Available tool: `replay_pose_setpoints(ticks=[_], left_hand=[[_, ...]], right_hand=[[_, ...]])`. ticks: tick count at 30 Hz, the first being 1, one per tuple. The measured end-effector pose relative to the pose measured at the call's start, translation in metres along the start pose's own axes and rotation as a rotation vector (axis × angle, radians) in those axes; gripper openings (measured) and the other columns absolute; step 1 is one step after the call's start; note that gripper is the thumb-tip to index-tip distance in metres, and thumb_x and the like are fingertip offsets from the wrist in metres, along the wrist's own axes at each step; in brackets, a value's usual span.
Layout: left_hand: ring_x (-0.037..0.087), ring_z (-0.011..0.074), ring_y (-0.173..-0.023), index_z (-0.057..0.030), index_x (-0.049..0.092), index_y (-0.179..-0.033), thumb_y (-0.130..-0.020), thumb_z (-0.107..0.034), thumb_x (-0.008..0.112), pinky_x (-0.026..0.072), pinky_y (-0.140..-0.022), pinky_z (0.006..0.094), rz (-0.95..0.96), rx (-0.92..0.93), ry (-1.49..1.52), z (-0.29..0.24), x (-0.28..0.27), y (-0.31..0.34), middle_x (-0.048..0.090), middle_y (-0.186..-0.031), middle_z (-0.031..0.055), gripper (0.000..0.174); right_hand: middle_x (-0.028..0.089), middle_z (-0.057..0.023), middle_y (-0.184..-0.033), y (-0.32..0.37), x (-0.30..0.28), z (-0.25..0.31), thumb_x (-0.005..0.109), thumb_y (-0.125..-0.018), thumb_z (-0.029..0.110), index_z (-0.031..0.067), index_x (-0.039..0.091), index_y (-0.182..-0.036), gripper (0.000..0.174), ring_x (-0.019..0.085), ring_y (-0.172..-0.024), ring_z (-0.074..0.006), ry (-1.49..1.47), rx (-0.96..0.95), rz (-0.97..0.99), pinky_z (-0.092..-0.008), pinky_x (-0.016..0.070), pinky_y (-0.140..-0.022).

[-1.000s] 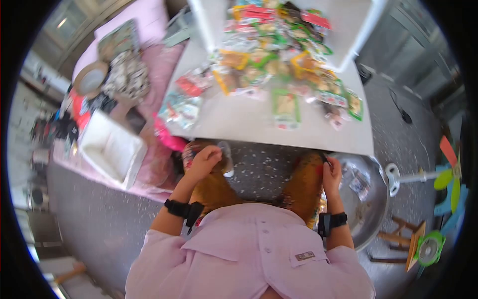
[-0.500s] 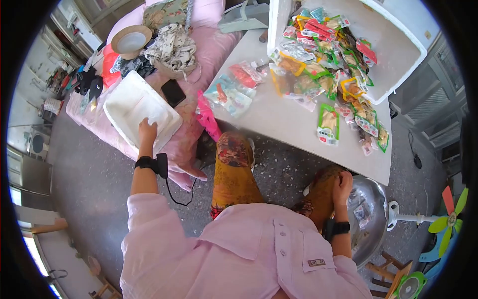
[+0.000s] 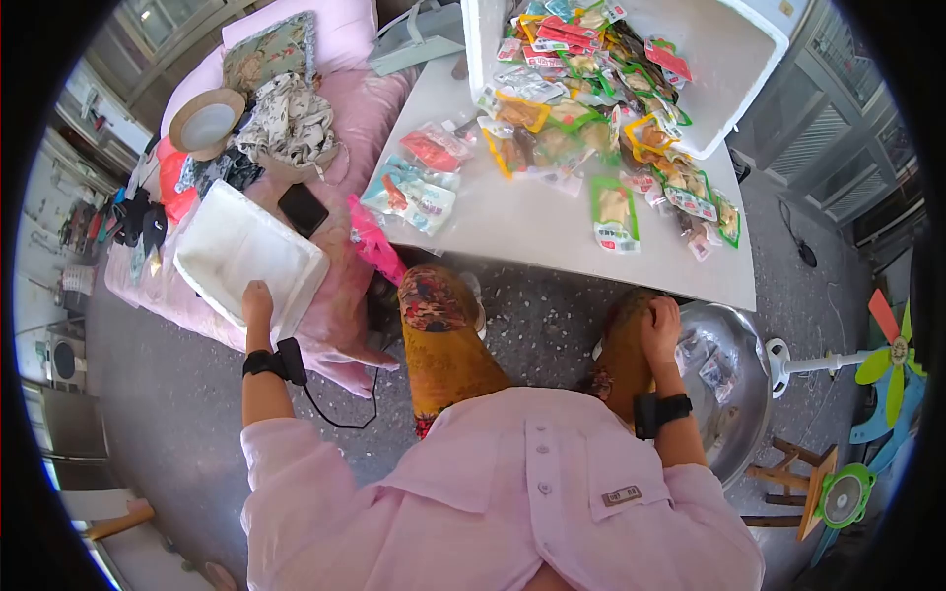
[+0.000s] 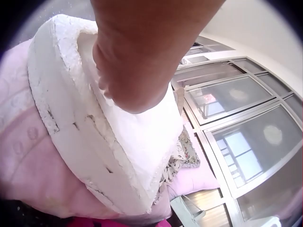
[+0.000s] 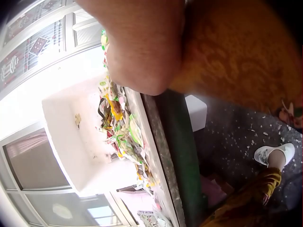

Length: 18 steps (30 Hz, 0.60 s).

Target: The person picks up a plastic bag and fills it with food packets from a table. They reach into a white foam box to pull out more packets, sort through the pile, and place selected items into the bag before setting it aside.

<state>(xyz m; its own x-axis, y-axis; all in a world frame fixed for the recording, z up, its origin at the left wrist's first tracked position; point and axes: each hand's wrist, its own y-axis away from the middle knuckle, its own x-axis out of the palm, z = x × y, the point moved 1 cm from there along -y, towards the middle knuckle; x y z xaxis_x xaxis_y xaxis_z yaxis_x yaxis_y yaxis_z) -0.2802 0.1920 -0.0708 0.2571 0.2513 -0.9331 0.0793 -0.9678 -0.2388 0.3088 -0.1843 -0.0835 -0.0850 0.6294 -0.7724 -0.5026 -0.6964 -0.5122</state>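
Left hand (image 3: 258, 298) on white foam box (image 3: 227, 246), fingers hooked over near rim, gripping it. Foam box sits on pink bed (image 3: 345, 108), off table's (image 3: 532, 231) left side, black phone (image 3: 303, 209) just beyond it. Right hand (image 3: 660, 325) parked on right knee (image 3: 623, 345) under table's near edge, fingers curled in loose fist, nothing visible in it tbh. Steel basin (image 3: 749, 394) on floor by table's near right corner, few packets inside. Snack packets (image 3: 581, 108) heaped over table's far half.
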Motion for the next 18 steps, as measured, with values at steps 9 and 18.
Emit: replay_pose_setpoints(ticks=[9,18], left_hand=[[0.053,0.0265,-0.076,0.0018,0.054,-0.082,-0.082,-0.020,0.039,0.0385,-0.066,0.0342,-0.133,0.165,0.596,-0.112,-0.102,0.013,0.056,-0.080,0.0160,0.027],[0.046,0.0332,-0.099,-0.0006,0.043,-0.107,-0.083,-0.023,0.041,0.0381,-0.082,0.0484,1.037,0.066,2.016,-0.271,-0.123,0.103,0.048,-0.106,0.0182,0.032]], right_hand=[[0.054,-0.0134,-0.087,-0.001,0.004,-0.002,0.052,-0.065,0.003,0.0027,0.051,-0.078,0.014,0.049,-0.087,-0.0317,-0.051,-0.009,0.006,-0.0384,0.0390,-0.077],[0.056,-0.0068,-0.086,-0.027,-0.002,0.062,0.054,-0.076,0.011,0.0008,0.050,-0.087,0.015,0.054,-0.074,-0.0159,-0.803,0.247,0.141,-0.0221,0.0418,-0.063]])
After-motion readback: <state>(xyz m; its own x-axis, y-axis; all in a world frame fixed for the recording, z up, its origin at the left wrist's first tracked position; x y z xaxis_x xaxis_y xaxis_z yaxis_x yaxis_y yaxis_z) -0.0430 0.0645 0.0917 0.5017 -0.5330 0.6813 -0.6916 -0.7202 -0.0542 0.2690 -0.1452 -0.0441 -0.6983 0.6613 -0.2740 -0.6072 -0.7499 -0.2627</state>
